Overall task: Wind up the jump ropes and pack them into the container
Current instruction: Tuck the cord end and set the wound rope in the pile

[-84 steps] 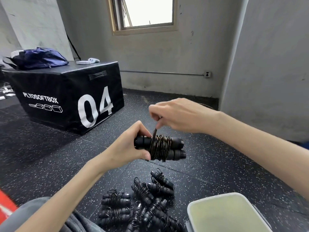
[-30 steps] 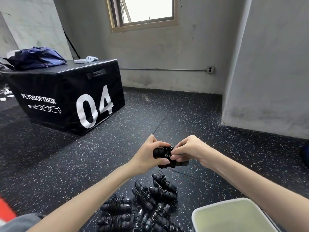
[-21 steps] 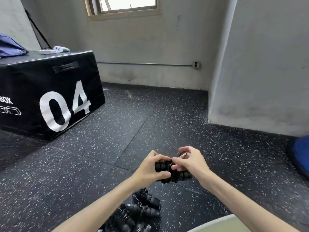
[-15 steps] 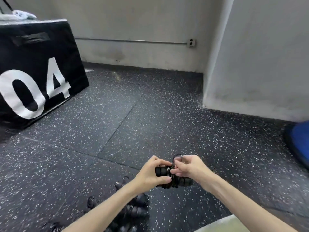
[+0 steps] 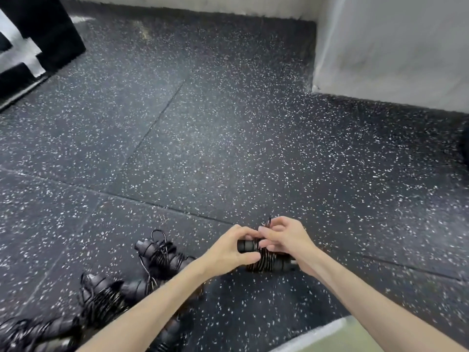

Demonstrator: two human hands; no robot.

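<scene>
I hold a black jump rope (image 5: 264,261) low over the floor, its two handles side by side with cord coiled around their middle. My left hand (image 5: 228,250) grips the left ends of the handles. My right hand (image 5: 286,240) pinches the last loop of cord on top of the coil. Several wound black jump ropes (image 5: 157,252) lie in a pile on the floor to the lower left, partly hidden by my left forearm. A corner of the pale container (image 5: 327,334) shows at the bottom right.
A black plyo box (image 5: 33,39) with white numerals stands at the upper left. A grey wall corner (image 5: 380,52) juts in at the upper right. Dark speckled rubber flooring (image 5: 228,135) fills the middle.
The view has tilted down and my hands have dropped from chest height to just above the floor. My right hand went from winding cord to pinching its end loop against the coil.
</scene>
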